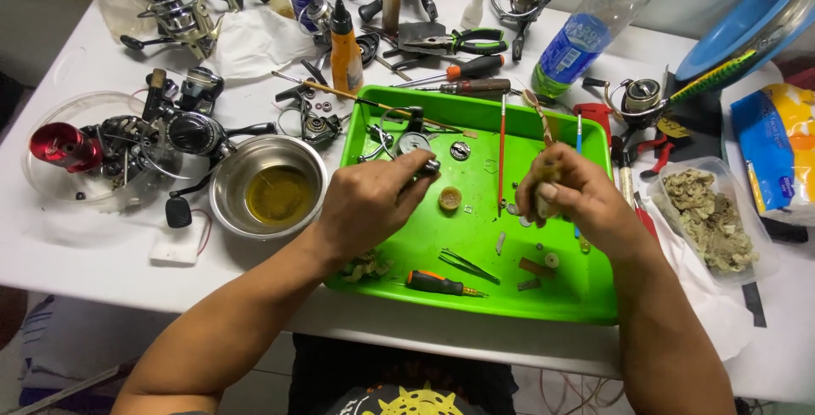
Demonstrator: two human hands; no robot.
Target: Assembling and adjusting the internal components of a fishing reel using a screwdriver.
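Nearest the body, just below the left hand [373,203]: an orange-handled screwdriver [441,283] and dark tweezers [467,264] lying loose in the green tray [475,311], close enough to be swept off the near rim by a dropped wrist. Left hand closed, pinching a small metal part [429,165] at the fingertips, held over the tray; likely slick, so a loose pinch could let go of it among the tiny bits below. Right hand [570,199] closed as well, wrapped around a pale piece [543,200] just across from the left fingertips; hard to tell exactly what it is. Between the two hands, a small brown cap [450,199] and a thin red stick [502,152], both easy to knock while bringing the hands together. Below the right hand, several little loose pieces, easy to lose under a sleeve or palm. Left of the left hand, touching distance from the forearm, a steel bowl [270,186] of yellowish liquid on the white surface [102,262]; an outward elbow swing could tip or splash it. Right of the right hand, a clear tub [722,249] of soiled wads near the surface edge. Beyond the hands, an orange bottle [345,50] and a plastic bottle [586,37] standing among tools, liable to topple on a long reach.
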